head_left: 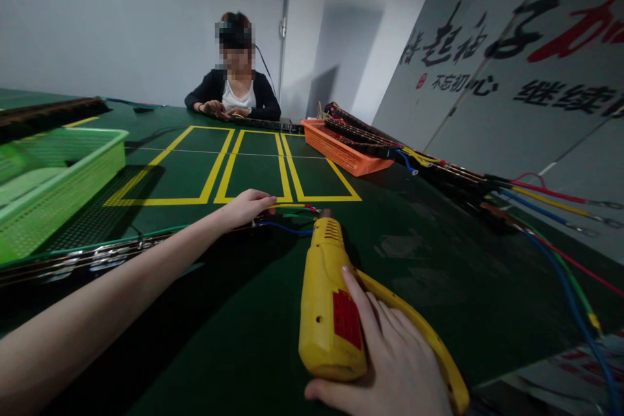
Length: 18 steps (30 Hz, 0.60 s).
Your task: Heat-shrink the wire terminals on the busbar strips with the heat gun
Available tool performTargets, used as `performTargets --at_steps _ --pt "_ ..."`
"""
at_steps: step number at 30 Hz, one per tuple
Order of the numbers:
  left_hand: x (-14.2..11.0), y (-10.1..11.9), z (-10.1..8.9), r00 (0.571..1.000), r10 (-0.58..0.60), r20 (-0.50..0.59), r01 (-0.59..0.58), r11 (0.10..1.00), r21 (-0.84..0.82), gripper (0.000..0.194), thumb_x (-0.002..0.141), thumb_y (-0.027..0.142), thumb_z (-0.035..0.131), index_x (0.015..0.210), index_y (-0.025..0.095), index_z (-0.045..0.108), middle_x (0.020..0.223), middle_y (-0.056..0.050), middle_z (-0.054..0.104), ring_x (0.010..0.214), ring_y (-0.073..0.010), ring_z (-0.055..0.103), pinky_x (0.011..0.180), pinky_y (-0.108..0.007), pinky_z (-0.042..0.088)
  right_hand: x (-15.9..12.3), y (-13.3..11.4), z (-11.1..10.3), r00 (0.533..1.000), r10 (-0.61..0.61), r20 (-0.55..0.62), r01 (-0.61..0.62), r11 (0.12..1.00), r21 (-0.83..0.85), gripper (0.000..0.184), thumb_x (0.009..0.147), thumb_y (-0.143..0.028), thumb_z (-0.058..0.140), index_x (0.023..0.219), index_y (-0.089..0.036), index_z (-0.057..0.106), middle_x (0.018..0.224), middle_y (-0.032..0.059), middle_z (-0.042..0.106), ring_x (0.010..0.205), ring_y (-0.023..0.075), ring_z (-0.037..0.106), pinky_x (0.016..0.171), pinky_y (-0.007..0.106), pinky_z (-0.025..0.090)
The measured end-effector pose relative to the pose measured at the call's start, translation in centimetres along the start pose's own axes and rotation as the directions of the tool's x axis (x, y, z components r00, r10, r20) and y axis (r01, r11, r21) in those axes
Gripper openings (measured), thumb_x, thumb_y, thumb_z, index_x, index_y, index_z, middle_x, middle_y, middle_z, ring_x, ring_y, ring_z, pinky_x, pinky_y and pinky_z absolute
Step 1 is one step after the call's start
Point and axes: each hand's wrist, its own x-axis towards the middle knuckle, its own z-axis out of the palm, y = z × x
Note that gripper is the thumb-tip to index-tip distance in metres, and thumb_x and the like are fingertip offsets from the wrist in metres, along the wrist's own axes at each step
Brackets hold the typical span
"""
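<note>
My right hand (390,354) grips a yellow heat gun (327,292) with a red label, its nozzle pointing away from me toward coloured wire ends (292,211). My left hand (248,206) reaches across the green table (400,260), fingers closed down on a long dark wire harness (97,260) where its red, green, blue and yellow wires come out. The nozzle sits just short of those wire ends, right of my left hand.
A green plastic basket (53,175) stands at the left. An orange tray (341,153) with harnesses lies at the back right, more coloured cables (546,208) trailing along the right edge. Yellow tape rectangles (234,169) mark the table. Another person (234,88) sits at the far end.
</note>
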Motion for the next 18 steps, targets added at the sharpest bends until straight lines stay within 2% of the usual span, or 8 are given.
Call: performTargets --at_steps 3,7,14,16,18 --pt "0.1 -0.1 0.0 0.999 -0.044 -0.002 0.044 0.999 -0.027 0.046 0.073 0.059 0.05 0.078 0.017 0.068 0.076 -0.004 0.068 0.07 -0.0202 0.059 0.064 -0.028 0.04 -0.1 0.1 0.1 1.0 0.002 0.011 -0.002 1.0 0.0 0.13 0.047 -0.082 0.064 0.145 -0.01 0.018 0.106 0.0122 0.066 0.088 0.0267 0.065 0.072 0.034 0.054" --pt "-0.3 0.5 0.0 0.993 -0.116 -0.014 0.114 0.989 -0.09 0.047 0.072 0.06 0.052 0.076 0.016 0.069 0.078 -0.004 0.07 0.067 -0.0194 0.058 0.06 -0.028 0.04 -0.5 -0.4 0.6 0.999 -0.03 -0.043 0.028 0.999 -0.03 0.121 0.058 -0.087 0.05 0.145 -0.008 0.02 0.105 0.014 0.066 0.086 0.027 0.065 0.071 0.035 0.053" --pt "-0.9 1.0 -0.1 0.993 -0.115 -0.004 0.112 0.979 -0.171 0.054 0.07 0.065 0.05 0.071 0.015 0.071 0.067 -0.006 0.067 0.06 -0.0199 0.056 0.057 -0.029 0.041 0.1 -3.7 1.3 0.987 -0.111 -0.113 0.115 0.993 0.031 0.117 0.068 -0.089 0.027 0.144 -0.001 0.02 0.095 0.0152 0.067 0.08 0.0262 0.065 0.069 0.036 0.051" --pt "-1.0 1.0 -0.1 0.993 -0.117 -0.009 0.114 0.976 -0.185 0.053 0.071 0.064 0.048 0.069 0.016 0.071 0.064 -0.005 0.066 0.058 -0.0193 0.056 0.057 -0.03 0.042 0.5 -4.9 1.5 0.98 -0.121 -0.155 0.131 0.99 0.054 0.111 0.075 -0.085 0.017 0.144 0.002 0.019 0.087 0.0145 0.066 0.071 0.0248 0.064 0.063 0.036 0.049" --pt "-1.0 1.1 -0.1 0.993 -0.11 -0.041 0.101 0.979 -0.179 0.052 0.072 0.062 0.048 0.066 0.016 0.071 0.063 -0.005 0.066 0.058 -0.0186 0.055 0.059 -0.029 0.043 0.7 -5.8 1.6 0.978 -0.12 -0.173 0.131 0.99 0.053 0.091 0.087 -0.069 0.015 0.143 0.002 0.02 0.082 0.0131 0.064 0.066 0.0232 0.062 0.061 0.035 0.048"
